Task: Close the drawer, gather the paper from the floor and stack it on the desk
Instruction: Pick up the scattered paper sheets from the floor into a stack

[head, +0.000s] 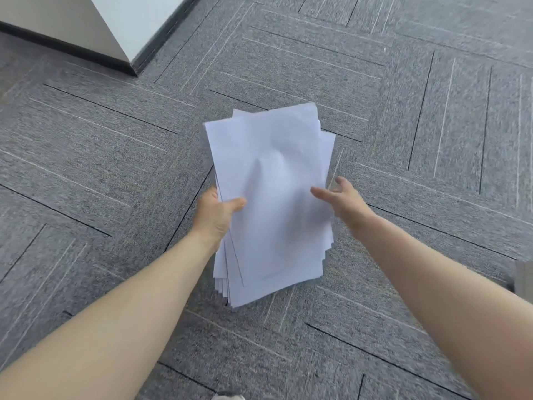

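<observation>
Fingers of the left hand pinched the paper stack's left edge; right hand hung loose beside it. Fanned lower sheets below that thumb could've slipped floorward.

So the floor is showing grey carpet tiles laid in a blocky pattern, with thin pale and dark stripes running across them. A wall corner with a dark baseboard is sitting on it at the top left. A shoe tip is peeking in at the bottom edge.
</observation>
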Tool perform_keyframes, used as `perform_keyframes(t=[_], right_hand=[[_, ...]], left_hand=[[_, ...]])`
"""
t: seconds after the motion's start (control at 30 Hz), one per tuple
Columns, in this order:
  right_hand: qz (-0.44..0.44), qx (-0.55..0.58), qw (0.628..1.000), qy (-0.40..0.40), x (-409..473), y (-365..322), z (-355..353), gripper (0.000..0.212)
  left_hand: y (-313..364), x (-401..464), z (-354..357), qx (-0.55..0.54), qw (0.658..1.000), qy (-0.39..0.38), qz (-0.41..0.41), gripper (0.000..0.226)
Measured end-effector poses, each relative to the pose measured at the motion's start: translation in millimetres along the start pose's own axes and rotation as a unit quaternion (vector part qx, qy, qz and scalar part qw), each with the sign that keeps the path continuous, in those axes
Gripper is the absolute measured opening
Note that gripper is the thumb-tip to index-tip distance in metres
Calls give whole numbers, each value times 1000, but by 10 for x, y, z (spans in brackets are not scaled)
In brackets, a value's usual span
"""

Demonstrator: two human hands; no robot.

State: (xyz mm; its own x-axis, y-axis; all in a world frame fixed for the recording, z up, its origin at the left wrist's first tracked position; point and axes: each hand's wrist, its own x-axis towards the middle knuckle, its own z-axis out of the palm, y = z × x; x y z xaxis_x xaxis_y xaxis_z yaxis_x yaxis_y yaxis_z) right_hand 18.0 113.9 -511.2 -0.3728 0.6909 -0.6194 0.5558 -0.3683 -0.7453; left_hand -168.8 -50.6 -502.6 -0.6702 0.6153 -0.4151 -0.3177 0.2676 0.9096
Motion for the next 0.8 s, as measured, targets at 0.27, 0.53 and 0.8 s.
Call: perform_keyframes(t=[0.27,0.53,0.8], right_hand=[[-8,167,984,-54,-770,-519,-578,32],[-52,210,976,8,-2035,-1616,-1217,13],[-108,240,949,174,-3535,-2770,-2021,15]], left_hand=[[968,-487,218,-1,997,-79,-1,37],[2449,-1224,597,41,996,-82,8,38],[4186,-2120,1426,63,991,-119,26,19]])
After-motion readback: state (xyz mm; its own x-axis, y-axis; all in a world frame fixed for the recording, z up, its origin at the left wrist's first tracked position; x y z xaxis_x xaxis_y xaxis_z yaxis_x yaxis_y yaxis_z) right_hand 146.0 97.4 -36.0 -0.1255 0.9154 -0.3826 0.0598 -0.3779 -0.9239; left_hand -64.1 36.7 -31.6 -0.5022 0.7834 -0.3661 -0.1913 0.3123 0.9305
